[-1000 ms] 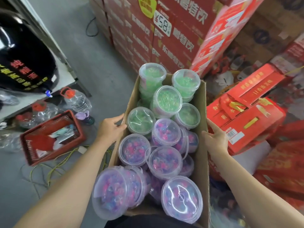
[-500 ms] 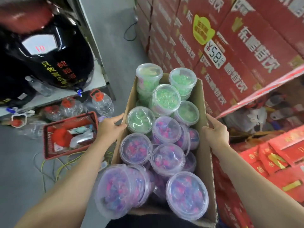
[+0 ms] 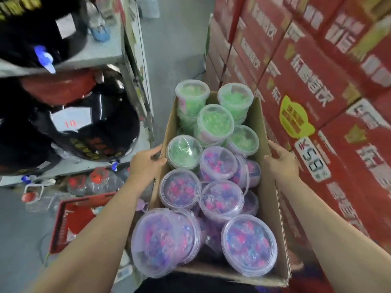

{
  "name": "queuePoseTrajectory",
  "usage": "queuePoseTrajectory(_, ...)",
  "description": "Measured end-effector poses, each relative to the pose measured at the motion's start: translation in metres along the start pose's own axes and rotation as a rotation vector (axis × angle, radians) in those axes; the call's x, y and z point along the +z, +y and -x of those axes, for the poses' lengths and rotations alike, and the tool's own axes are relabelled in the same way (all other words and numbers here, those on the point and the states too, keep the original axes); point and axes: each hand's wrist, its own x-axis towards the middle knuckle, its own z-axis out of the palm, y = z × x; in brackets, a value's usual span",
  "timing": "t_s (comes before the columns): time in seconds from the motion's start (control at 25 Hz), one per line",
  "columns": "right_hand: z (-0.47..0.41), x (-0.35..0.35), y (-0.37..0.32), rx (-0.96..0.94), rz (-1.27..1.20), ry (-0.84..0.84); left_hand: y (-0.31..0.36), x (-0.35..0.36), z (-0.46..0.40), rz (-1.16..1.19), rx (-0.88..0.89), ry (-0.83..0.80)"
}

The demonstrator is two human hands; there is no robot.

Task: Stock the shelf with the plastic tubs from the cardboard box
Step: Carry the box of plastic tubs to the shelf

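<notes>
An open cardboard box (image 3: 273,199) is held up in front of me, packed with several clear plastic tubs. The tubs at the far end hold green pieces (image 3: 215,121); the nearer ones hold pink and purple pieces (image 3: 248,244). My left hand (image 3: 146,163) grips the box's left wall near the middle. On the right wall, my right hand (image 3: 282,161) grips at about the same height. Both hands' fingers wrap over the rims.
A grey metal shelf (image 3: 101,58) stands at the left with large black jars (image 3: 93,132) on it. Stacked red cartons (image 3: 317,85) form a wall on the right. A red basket (image 3: 74,216) and water bottles (image 3: 95,182) lie on the floor at lower left.
The view has swung left and up: the red cartons now fill the right side, the shelf has come closer, the loose red packs have dropped out of sight. Both hands keep their grip.
</notes>
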Motion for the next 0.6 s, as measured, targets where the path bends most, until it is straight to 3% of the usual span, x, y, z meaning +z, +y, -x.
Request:
queuePoseTrajectory(0.12, -0.102, 0.02, -0.026, -0.058, 0.027, -0.017, 0.032, -0.001, -0.069, 0.1, -0.07, 0.051)
queuePoseTrajectory(0.6, -0.405, 0.116, -0.213, -0.149, 0.056, -0.107, 0.092, 0.004, -0.389, 0.119, -0.18, 0.119)
